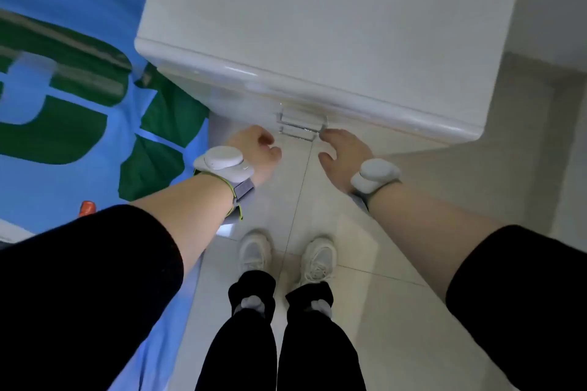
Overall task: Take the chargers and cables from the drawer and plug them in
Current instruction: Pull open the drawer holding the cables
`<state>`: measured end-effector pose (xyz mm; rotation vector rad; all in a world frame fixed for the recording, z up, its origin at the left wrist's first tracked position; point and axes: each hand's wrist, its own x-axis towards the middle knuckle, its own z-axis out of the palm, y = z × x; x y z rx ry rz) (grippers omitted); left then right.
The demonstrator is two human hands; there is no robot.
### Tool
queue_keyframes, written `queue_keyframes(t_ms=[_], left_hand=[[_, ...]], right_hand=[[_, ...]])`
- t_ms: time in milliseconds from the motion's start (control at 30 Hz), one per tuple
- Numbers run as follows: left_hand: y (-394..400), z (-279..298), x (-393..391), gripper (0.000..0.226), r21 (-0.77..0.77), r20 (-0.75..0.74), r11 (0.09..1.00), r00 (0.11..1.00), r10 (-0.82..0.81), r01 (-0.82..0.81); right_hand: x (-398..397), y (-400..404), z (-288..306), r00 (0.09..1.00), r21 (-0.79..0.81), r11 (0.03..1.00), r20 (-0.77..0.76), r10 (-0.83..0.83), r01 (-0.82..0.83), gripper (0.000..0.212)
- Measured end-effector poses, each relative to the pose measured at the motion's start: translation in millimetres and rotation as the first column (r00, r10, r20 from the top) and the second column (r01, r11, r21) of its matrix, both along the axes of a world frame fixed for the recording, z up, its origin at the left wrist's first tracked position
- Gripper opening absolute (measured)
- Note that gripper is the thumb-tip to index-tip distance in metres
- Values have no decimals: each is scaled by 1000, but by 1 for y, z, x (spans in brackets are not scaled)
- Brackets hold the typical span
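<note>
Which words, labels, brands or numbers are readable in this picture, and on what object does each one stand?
No text can be read.
Blue cloth: large green shapes, possibly cropped letters, not readable as a word.
White cabinet, clear handle, wrist devices and shoes: no marking visible.

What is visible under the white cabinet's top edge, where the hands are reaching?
Under the white cabinet top's rounded front edge sits a clear handle on the drawer front. The right hand and left hand are near it. The drawer's inside is hidden, so no chargers or cables show.
</note>
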<state>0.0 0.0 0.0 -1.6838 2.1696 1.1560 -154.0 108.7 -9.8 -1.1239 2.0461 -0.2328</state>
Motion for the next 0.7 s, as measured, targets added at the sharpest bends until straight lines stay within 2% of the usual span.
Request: queue_keyframes(t_ms=[133, 333, 534, 700], left_hand=[[4, -30, 1, 28, 14, 56, 1000, 998, -13, 13], [11, -52, 1, 30, 92, 41, 996, 999, -20, 16], [14, -48, 7, 33, 134, 10, 991, 1000, 0, -1], [16, -38, 11, 35, 138, -16, 990, 1000, -2, 4]], right_hand=[[-1, -9, -25, 998, 5, 998, -23, 61, -61, 52], [-1, -19, -46, 976, 39, 978, -68, 207, -204, 57], [10, -16, -43, 978, 18, 983, -101, 184, -183, 62], [28, 0, -31, 967, 89, 968, -77, 242, -235, 62]])
